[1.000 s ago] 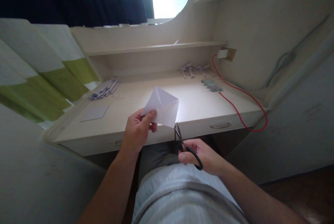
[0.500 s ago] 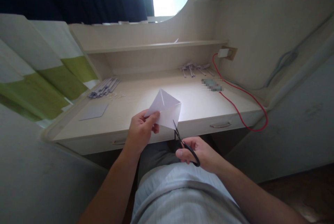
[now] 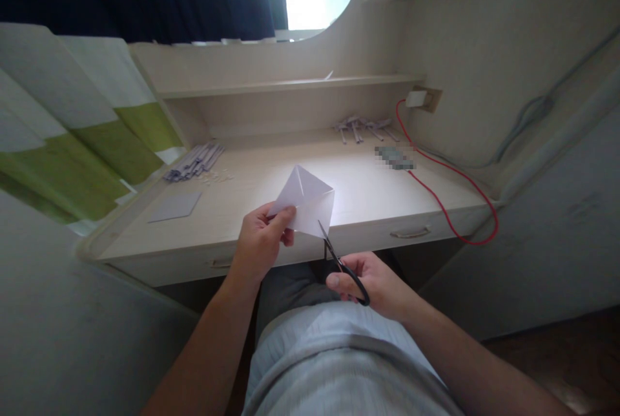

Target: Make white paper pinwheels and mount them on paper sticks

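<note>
My left hand (image 3: 265, 235) pinches the left corner of a creased white sheet of paper (image 3: 310, 199), thumb on top and fingers beneath. The sheet is held up in front of the desk's front edge. My right hand (image 3: 371, 280) grips a pair of scissors (image 3: 356, 283) by the black handles. Its blades point up and to the left, one lying over the lower right part of the paper and the other by the lower edge. Part of the handles is hidden by my fingers.
On the desk (image 3: 256, 157), a bundle of folded paper strips (image 3: 196, 163), small pale pieces (image 3: 216, 177) and a flat paper stack (image 3: 175, 207) lie left. More folded paper pieces (image 3: 358, 126) lie back right. A blurred-out device (image 3: 394, 157) has a red cable (image 3: 455, 174).
The scissors have shifted slightly up and left, with the blade tip farther over the paper. The paper has moved very slightly left. My left hand keeps its hold.
</note>
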### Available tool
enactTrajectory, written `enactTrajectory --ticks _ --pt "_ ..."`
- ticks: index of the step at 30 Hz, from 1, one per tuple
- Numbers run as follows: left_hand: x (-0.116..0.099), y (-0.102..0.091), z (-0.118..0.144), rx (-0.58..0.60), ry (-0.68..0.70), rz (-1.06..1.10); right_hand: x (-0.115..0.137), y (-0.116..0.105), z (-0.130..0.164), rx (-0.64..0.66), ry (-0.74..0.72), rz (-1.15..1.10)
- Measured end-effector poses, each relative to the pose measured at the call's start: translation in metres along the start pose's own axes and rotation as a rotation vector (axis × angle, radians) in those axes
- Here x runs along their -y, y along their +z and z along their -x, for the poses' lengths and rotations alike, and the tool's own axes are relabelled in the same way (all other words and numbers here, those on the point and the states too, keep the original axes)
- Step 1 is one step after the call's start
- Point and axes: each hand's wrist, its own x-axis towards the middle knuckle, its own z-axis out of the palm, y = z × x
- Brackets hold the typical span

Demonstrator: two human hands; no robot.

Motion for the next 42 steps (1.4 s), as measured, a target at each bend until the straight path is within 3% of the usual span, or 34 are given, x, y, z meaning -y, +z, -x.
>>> enactTrajectory --ticks 28,42 --pt "0.0003 0.0041 0.0015 -0.015 -0.068 0.089 0.0008 0.0009 0.0006 -0.059 0.028 0.036" --pt "0.0056 0.0072 0.0053 0.073 -0.096 0.101 0.0031 0.0034 -0.0027 -0.008 0.053 -0.043"
